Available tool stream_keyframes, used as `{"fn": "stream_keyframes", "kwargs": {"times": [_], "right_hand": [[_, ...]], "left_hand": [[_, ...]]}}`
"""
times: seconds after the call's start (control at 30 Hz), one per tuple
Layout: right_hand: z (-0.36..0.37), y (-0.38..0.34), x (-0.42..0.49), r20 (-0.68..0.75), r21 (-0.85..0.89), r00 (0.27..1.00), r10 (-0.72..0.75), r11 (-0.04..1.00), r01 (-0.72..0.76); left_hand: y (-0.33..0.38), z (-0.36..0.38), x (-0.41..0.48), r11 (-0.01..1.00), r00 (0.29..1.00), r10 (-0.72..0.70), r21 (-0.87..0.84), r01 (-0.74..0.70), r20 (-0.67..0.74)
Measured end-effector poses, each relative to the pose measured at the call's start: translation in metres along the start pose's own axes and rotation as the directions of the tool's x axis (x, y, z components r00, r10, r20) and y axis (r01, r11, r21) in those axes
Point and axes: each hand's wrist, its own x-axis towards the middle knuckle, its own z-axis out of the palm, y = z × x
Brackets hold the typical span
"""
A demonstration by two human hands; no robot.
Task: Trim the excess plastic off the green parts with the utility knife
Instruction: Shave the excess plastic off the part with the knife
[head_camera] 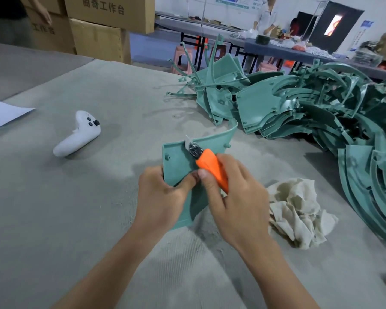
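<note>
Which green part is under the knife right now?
The curved green part in front of the pile: the left hand grips its near end while the right hand holds the orange utility knife on it.

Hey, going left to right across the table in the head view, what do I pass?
Sheet of paper → white controller → left hand gripping green part → right hand holding utility knife → crumpled cloth.
</note>
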Motion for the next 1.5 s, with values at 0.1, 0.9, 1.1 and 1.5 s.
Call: {"fn": "stream_keyframes", "kwargs": {"times": [0.1,0.9,1.1,1.5], "right_hand": [[-0.002,0.003,0.002,-0.012,0.000,0.998,0.069,0.998,-0.069],[-0.022,0.020,0.007,0.157,0.349,0.987,-0.029,0.937,-0.027],[-0.020,0.011,0.006,0.218,0.407,0.971,-0.095,0.913,-0.002],[-0.018,0.021,0.009,0.554,0.686,0.832,-0.010,0.572,-0.450]], "left_hand": [[-0.001,0.000,0.002,0.999,1.000,0.011,0.049,-0.010,-0.015],[-0.011,-0.009,0.006,0.871,0.920,0.391,0.332,-0.362,-0.022],[-0.012,-0.010,0.006,0.853,0.911,0.411,0.363,-0.374,-0.027],[-0.014,-0.009,0.005,0.835,0.897,0.443,0.363,-0.413,0.000]]}}
